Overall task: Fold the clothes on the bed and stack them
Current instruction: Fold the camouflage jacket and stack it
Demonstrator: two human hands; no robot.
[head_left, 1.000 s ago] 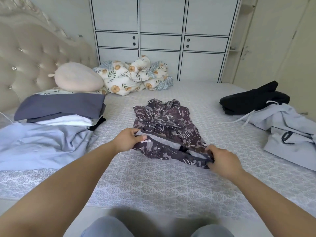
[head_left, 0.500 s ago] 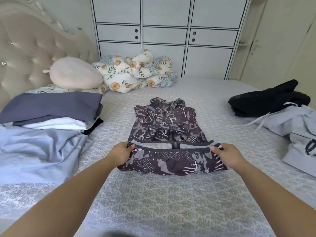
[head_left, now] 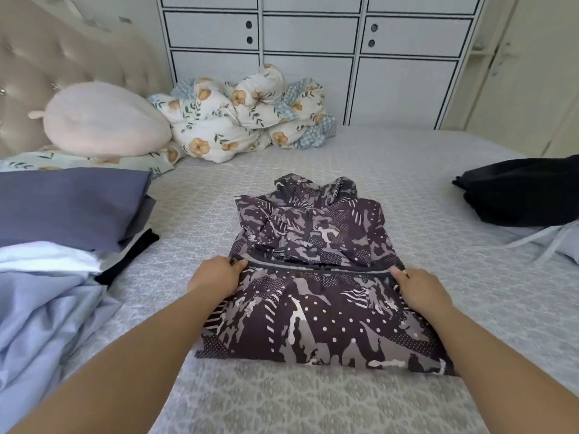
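Lying in the middle of the bed point(head_left: 360, 170) is one patterned jacket point(head_left: 316, 277), dark with camo and dots, its long axis running straight away from the camera, collar end pointing at the wardrobe point(head_left: 313, 57). Two hands are working it: the left hand point(head_left: 214, 277) and right hand point(head_left: 419, 289) are each pinching a corner of the folded-over hem, fingers grasping the fabric. Sitting on the left is one stack of folded clothes point(head_left: 69, 211), with a light blue garment point(head_left: 47, 317) in front. One black garment point(head_left: 520, 192) is lying on the right.
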